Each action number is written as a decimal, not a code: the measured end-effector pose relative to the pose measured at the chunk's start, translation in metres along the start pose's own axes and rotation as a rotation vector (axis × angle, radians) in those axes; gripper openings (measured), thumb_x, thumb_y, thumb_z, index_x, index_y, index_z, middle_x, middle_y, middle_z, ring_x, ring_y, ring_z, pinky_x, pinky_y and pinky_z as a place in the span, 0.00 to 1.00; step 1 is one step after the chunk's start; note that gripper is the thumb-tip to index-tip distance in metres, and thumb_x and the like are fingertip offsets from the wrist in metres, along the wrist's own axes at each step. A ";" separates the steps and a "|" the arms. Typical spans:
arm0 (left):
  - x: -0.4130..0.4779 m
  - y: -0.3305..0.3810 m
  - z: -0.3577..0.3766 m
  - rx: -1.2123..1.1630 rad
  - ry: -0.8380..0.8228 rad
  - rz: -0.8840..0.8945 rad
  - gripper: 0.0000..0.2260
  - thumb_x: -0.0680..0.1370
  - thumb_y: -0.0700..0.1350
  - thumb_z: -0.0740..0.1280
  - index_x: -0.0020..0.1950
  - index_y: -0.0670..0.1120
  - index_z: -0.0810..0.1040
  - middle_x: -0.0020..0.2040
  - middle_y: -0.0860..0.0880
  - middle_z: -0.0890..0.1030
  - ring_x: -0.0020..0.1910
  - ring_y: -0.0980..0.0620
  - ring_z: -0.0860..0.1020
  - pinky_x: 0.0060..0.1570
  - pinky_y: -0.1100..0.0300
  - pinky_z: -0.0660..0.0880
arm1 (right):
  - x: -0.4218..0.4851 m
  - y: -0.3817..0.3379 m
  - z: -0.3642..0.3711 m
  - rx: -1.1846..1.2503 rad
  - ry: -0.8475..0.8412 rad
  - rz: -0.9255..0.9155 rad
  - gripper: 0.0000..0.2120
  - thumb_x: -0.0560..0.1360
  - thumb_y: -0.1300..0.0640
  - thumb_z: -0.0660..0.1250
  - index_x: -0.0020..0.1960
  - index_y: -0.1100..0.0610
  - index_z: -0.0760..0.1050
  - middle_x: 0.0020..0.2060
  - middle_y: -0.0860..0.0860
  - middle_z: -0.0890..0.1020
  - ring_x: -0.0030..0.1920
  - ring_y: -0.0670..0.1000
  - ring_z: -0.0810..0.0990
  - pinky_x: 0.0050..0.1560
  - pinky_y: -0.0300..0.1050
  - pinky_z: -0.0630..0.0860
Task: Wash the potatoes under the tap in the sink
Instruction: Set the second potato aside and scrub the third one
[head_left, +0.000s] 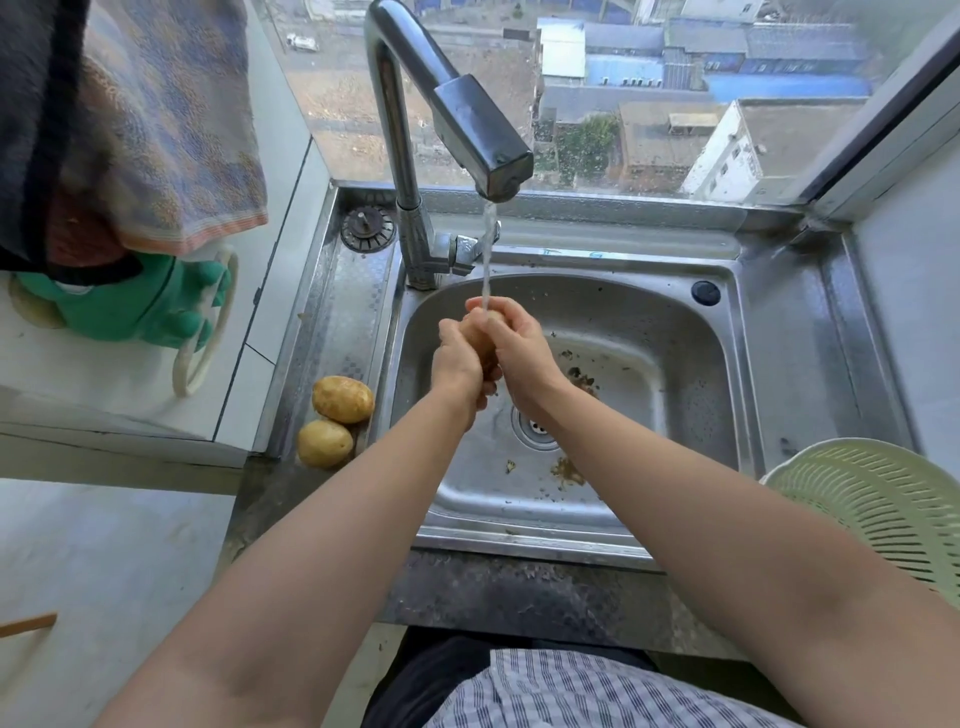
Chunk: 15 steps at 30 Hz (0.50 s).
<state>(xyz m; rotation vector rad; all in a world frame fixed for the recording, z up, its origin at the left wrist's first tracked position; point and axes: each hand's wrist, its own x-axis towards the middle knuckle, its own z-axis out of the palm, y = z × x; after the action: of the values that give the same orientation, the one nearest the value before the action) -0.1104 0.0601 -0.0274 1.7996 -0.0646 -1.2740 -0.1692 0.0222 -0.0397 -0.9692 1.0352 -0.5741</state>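
Head view: left hand (457, 361), right hand (522, 349) grip potato (479, 336) under tap (470, 122).

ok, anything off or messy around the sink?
Brown scraps litter the sink floor around the drain. The strainer plug sits out on the back-left ledge beside the tap, not in the drain.

Potato (476, 336) mostly hidden between left hand (457, 364) and right hand (519, 348), colander (878, 509) cut by right edge
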 end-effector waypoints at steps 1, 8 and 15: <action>-0.001 -0.002 0.002 0.019 -0.017 0.045 0.28 0.82 0.60 0.45 0.43 0.43 0.77 0.29 0.46 0.73 0.25 0.52 0.67 0.25 0.64 0.62 | 0.001 -0.001 0.003 0.012 0.071 0.021 0.10 0.80 0.55 0.61 0.55 0.60 0.77 0.44 0.57 0.80 0.37 0.51 0.78 0.22 0.36 0.70; 0.005 0.003 -0.006 -0.022 0.030 -0.056 0.27 0.81 0.58 0.47 0.35 0.43 0.73 0.20 0.48 0.68 0.19 0.53 0.63 0.21 0.67 0.59 | 0.000 0.004 -0.005 -0.105 -0.161 -0.030 0.12 0.79 0.54 0.64 0.62 0.56 0.73 0.53 0.57 0.80 0.44 0.50 0.79 0.33 0.40 0.76; 0.000 -0.004 0.004 0.130 -0.023 0.151 0.28 0.81 0.62 0.49 0.38 0.43 0.76 0.27 0.47 0.72 0.23 0.52 0.67 0.21 0.65 0.60 | 0.011 -0.005 0.003 0.012 0.149 0.023 0.14 0.81 0.54 0.58 0.41 0.56 0.77 0.37 0.56 0.79 0.37 0.54 0.77 0.25 0.39 0.71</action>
<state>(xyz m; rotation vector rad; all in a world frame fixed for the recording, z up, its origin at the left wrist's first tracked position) -0.1153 0.0598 -0.0310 1.8523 -0.2969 -1.2054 -0.1620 0.0121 -0.0395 -0.9137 1.1727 -0.6404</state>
